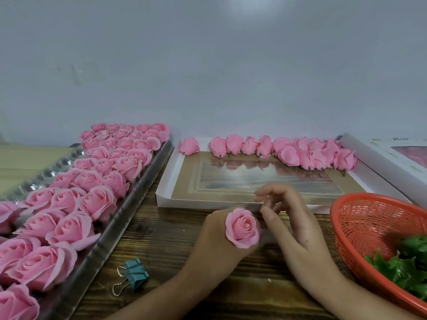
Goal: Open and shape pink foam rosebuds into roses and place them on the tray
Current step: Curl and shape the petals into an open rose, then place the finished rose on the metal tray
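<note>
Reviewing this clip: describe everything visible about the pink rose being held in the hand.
The rose is pink, seemingly soft matte foam, its petals spiralling round a tight centre with outer ones curled outward: opened, not a bud. It faces the camera above the wooden table, before the white box. The left hand holds it from beneath, hiding its base. The right hand is beside it, fingers near its upper right edge; contact is unclear.

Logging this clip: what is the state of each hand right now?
Left hand: holding the pink rose.
Right hand: open, fingers loosely bent beside the rose, holding nothing.
</note>
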